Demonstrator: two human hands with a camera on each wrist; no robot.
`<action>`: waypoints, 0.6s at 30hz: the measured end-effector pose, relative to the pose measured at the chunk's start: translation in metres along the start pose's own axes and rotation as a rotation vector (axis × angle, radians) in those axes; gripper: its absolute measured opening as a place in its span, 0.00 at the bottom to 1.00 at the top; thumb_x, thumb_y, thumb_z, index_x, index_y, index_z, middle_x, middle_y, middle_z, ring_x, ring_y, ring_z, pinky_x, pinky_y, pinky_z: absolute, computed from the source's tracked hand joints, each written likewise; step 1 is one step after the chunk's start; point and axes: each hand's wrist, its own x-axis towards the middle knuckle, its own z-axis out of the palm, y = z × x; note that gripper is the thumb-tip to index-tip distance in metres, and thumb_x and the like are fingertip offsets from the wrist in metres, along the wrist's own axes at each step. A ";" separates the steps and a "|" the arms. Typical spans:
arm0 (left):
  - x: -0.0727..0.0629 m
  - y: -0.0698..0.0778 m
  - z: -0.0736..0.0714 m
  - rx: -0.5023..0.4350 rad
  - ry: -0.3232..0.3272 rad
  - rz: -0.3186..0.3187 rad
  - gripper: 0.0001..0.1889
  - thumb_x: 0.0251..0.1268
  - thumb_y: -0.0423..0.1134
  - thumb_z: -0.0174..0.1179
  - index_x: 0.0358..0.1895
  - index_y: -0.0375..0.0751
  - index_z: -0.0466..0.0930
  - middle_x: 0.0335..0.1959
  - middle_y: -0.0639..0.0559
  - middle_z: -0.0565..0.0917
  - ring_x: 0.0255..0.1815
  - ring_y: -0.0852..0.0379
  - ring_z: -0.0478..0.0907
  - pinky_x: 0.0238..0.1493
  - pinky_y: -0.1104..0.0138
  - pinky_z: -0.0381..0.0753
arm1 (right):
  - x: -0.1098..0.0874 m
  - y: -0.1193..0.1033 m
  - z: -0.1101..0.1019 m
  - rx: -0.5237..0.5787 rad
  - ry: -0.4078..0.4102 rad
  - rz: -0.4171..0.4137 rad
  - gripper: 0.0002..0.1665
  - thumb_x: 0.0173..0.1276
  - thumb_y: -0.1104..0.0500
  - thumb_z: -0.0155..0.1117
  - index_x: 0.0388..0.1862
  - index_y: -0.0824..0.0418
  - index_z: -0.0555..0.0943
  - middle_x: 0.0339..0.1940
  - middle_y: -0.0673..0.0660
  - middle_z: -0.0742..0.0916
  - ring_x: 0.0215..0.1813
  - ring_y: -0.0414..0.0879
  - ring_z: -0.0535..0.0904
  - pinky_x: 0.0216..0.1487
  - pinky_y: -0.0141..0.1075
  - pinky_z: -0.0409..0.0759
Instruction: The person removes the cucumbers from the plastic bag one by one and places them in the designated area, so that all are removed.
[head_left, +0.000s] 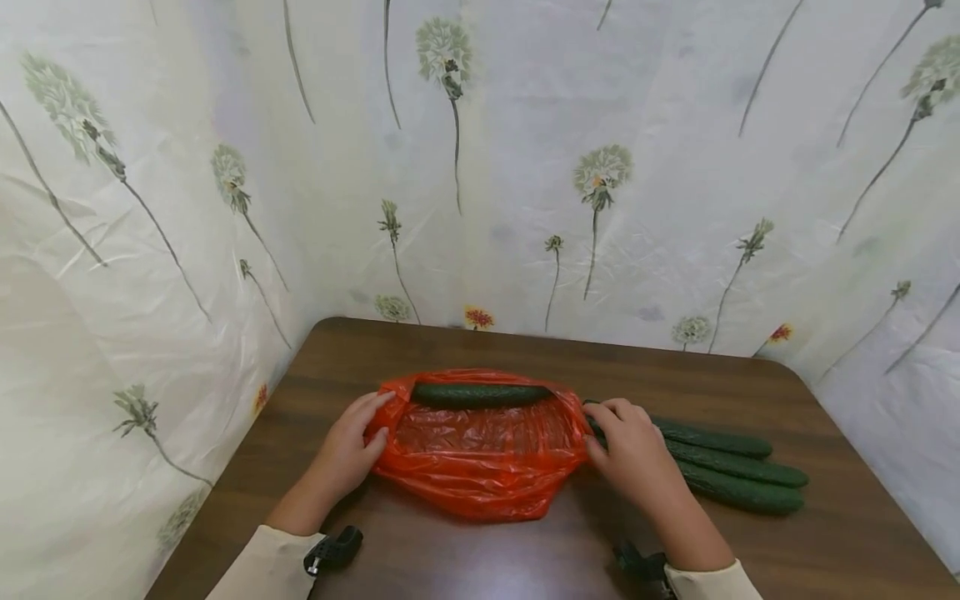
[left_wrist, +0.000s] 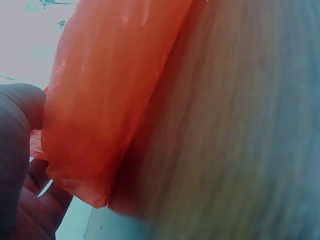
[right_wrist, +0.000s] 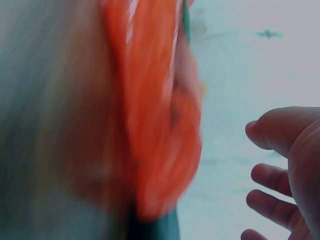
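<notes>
A red plastic bag (head_left: 465, 487) lies on the table with its mouth spread wide. One cucumber (head_left: 480, 396) lies crosswise along the far side inside it. The left hand (head_left: 348, 446) holds the bag's left edge between thumb and fingers; in the left wrist view the thumb (left_wrist: 22, 107) presses against the red plastic. At the bag's right end is the right hand (head_left: 630, 446), its fingers spread and apart from the plastic in the right wrist view. Several more cucumbers (head_left: 738, 467) lie side by side to the right, partly hidden behind the right hand and forearm.
The brown wooden table (head_left: 847, 533) has rounded far corners. A pale curtain (head_left: 517, 125) printed with dandelions hangs behind it and along the sides. Dark wrist mounts (head_left: 336, 550) sit on both sleeves.
</notes>
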 end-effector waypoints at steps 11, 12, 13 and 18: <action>-0.001 0.000 -0.001 -0.003 0.008 0.009 0.30 0.68 0.29 0.66 0.74 0.43 0.75 0.72 0.37 0.75 0.72 0.37 0.74 0.70 0.41 0.75 | 0.041 -0.045 0.018 0.008 -0.048 -0.079 0.25 0.67 0.56 0.76 0.63 0.55 0.84 0.55 0.57 0.84 0.57 0.58 0.80 0.58 0.62 0.81; -0.001 0.000 -0.001 -0.003 0.009 0.009 0.30 0.68 0.29 0.66 0.74 0.43 0.75 0.72 0.38 0.75 0.72 0.37 0.74 0.70 0.41 0.75 | 0.044 -0.048 0.019 0.005 -0.056 -0.082 0.26 0.67 0.56 0.76 0.63 0.54 0.83 0.56 0.57 0.84 0.57 0.58 0.80 0.58 0.62 0.82; 0.000 0.000 -0.001 -0.003 0.010 0.010 0.30 0.68 0.29 0.66 0.74 0.43 0.75 0.72 0.38 0.75 0.72 0.37 0.74 0.70 0.41 0.75 | 0.047 -0.051 0.020 0.003 -0.064 -0.084 0.26 0.67 0.56 0.76 0.64 0.54 0.83 0.56 0.57 0.84 0.57 0.58 0.80 0.57 0.61 0.82; 0.001 -0.001 -0.003 0.000 0.013 0.015 0.30 0.68 0.29 0.66 0.74 0.42 0.74 0.72 0.37 0.75 0.72 0.37 0.74 0.70 0.42 0.75 | 0.061 -0.061 0.029 -0.026 -0.113 -0.090 0.30 0.68 0.54 0.75 0.68 0.53 0.81 0.58 0.58 0.84 0.58 0.58 0.79 0.56 0.60 0.83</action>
